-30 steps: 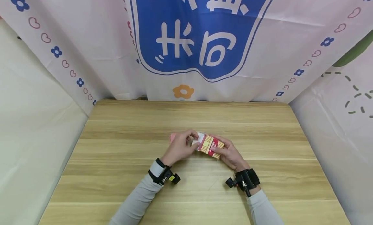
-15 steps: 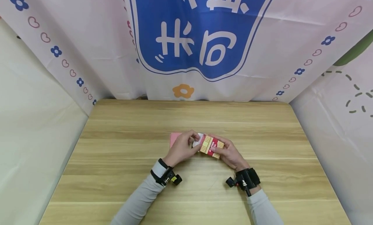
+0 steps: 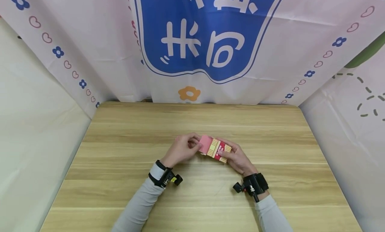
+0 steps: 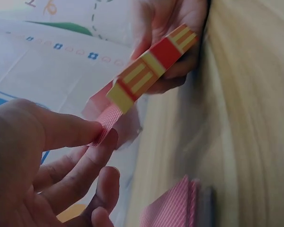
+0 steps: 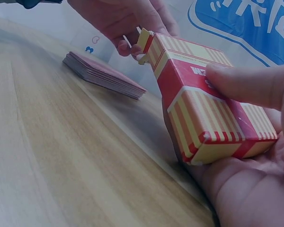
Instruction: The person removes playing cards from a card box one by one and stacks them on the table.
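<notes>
My right hand (image 3: 239, 160) grips a red and yellow striped card box (image 3: 217, 149), thumb on its printed face. The box is tilted above the table with its open end toward my left hand (image 3: 181, 149). That hand pinches a pink patterned playing card (image 4: 106, 124) between thumb and index finger, right at the box mouth. In the head view the pink card back (image 3: 206, 144) shows between the fingers and the box. A whitish flap hangs beside the card in the left wrist view. A stack of pink-backed playing cards (image 5: 104, 78) lies on the table below the left hand.
The wooden table (image 3: 135, 125) extends all around the hands. A printed cloth (image 3: 120, 81) hangs along its back edge, and pale cloth walls stand at both sides. Each wrist wears a black strap with a small camera.
My left hand shifts slightly left, and the pink card now shows at the box mouth where white showed before. The card stack becomes hidden behind that hand. The right hand stays still.
</notes>
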A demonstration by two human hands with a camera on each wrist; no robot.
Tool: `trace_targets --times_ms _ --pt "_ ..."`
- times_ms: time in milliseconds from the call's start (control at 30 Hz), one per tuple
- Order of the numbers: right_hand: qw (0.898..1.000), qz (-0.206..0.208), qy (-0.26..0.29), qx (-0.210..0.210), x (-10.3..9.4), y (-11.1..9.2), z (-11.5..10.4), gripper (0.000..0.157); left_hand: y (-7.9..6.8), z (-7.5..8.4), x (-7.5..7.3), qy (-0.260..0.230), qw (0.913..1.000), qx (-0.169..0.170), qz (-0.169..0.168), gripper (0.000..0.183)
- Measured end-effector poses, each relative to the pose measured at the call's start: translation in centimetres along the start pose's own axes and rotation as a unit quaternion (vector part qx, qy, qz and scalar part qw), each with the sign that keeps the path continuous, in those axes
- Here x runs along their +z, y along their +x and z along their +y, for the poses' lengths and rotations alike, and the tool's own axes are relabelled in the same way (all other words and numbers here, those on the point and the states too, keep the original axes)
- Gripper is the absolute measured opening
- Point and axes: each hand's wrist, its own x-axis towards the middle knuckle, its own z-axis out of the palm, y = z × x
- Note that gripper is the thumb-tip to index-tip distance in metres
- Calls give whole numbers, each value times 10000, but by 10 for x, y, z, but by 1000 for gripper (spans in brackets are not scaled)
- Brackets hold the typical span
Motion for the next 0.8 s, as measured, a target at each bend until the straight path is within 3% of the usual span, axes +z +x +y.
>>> trace_targets --times_ms 233,500,800 --pt "10000 35 42 -36 0 1 1 56 1 -6 -17 -301 9995 -49 63 17" --pt "9999 119 5 18 -1 1 2 57 4 -18 -39 -818 9961 229 230 20" --pt "10000 88 6 -36 0 1 1 57 3 -26 -54 -710 9961 46 525 26"
